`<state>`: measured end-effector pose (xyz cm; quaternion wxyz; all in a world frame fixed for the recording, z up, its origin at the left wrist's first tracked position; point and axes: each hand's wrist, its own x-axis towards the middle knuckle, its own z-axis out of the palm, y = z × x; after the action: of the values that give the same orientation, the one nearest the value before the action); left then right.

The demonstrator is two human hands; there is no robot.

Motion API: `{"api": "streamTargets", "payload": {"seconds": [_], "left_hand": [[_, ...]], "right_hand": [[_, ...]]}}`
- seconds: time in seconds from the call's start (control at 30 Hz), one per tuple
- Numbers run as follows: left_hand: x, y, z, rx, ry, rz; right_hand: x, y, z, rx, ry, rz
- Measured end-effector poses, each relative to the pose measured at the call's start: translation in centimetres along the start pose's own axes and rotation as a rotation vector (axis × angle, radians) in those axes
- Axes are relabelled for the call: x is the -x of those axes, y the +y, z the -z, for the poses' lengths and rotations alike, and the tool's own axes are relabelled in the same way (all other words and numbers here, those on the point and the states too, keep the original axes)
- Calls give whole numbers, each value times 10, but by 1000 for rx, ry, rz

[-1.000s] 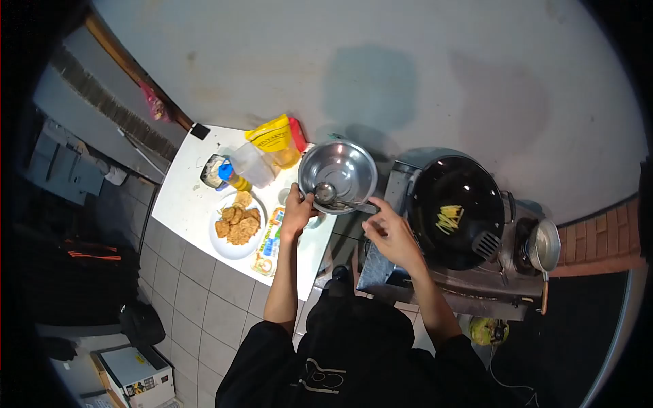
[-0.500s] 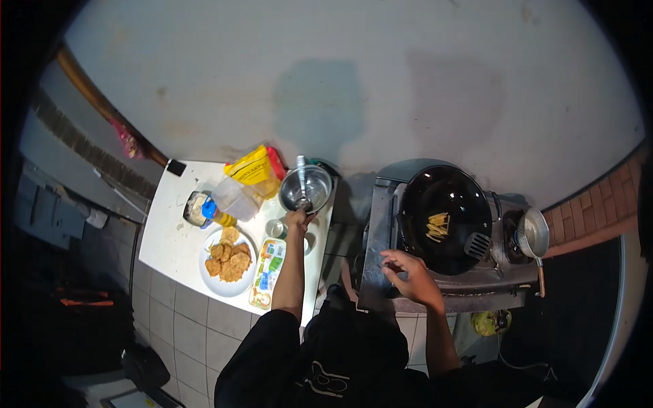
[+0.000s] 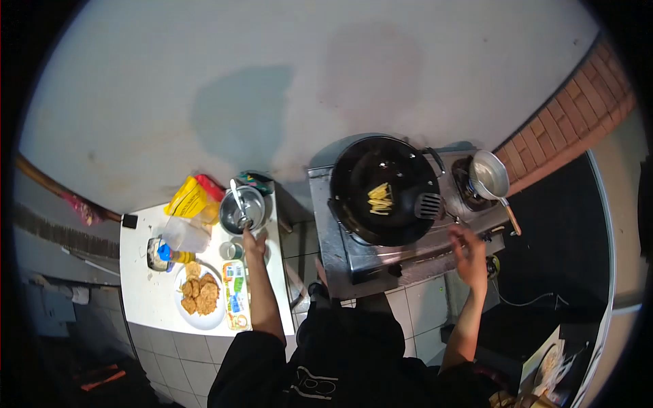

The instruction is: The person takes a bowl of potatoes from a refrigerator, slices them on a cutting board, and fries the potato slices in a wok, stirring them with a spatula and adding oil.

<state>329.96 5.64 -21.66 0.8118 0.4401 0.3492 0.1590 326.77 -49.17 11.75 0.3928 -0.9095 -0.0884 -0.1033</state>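
Observation:
My left hand (image 3: 255, 243) is at the near rim of a metal bowl (image 3: 254, 200) on the white table, its fingers closed on the edge. A metal spoon or ladle (image 3: 237, 195) leans inside the bowl. To the right, my right hand (image 3: 469, 257) hovers in front of the stove with fingers apart and nothing in it. Closest to it is a slotted turner (image 3: 428, 205), resting across the right side of a black wok (image 3: 354, 160). Yellow strips of food, like fries (image 3: 380, 199), lie together in the wok.
The white table (image 3: 146, 299) carries a plate of fried pieces (image 3: 200, 294), a labelled pack (image 3: 236, 296), a glass (image 3: 230, 251), a clear plastic container (image 3: 185, 235) and a yellow bag (image 3: 187, 198). A small saucepan (image 3: 491, 175) stands on the right burner.
My view has swung to the right and tilted. My right hand has moved rightward along the stove front, towards the turner's handle, and its fingers have spread. My left hand stays at the bowl.

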Motion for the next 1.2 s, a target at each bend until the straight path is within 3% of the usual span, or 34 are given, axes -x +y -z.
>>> {"api": "streamTargets", "payload": {"seconds": [0.03, 0.1, 0.13, 0.17, 0.2, 0.23, 0.33, 0.4, 0.5, 0.53, 0.57, 0.63, 0.77, 0.83, 0.9, 1.0, 1.2], "left_hand": [[38, 27, -18, 66, -89, 36], [88, 62, -54, 291, 146, 121], [109, 75, -67, 289, 178, 122], [122, 79, -74, 292, 215, 121], [116, 72, -63, 326, 138, 160], [137, 78, -75, 272, 50, 116], [188, 89, -120, 17, -179, 56], [230, 97, -161, -212, -253, -6], [263, 92, -201, -558, -349, -185], [271, 90, -215, -646, -278, -324], [276, 88, -221, -655, -267, -327], [281, 84, -234, -839, -80, -522], [270, 74, -237, -921, 52, -645], [267, 76, -244, -910, 80, -596], [256, 71, -242, -949, 143, -580], [258, 68, -249, -924, 184, -626], [270, 62, -254, -887, 180, -636]], "right_hand": [[-4, 19, 9, 5, 14, -12], [-11, 60, 24, 132, 114, -309], [-10, 96, 25, 132, 116, -309], [-9, 141, 20, 277, 110, -128], [-9, 171, 16, 417, 101, 61], [-13, 186, 12, 412, 92, 79], [-20, 209, -4, 604, -216, -91], [-25, 224, -15, 603, -198, -84], [-29, 218, -15, 617, -224, -98], [-25, 217, -13, 610, -192, -16], [-23, 215, -11, 601, -153, 65], [-25, 185, 8, 472, -233, 12], [-33, 128, 46, 348, -357, -35], [-37, 124, 45, 411, -316, 10], [-54, 107, 49, 51, -278, 74], [-73, 102, 30, -54, -182, 238], [-97, 59, -18, 84, -162, 320]]}}
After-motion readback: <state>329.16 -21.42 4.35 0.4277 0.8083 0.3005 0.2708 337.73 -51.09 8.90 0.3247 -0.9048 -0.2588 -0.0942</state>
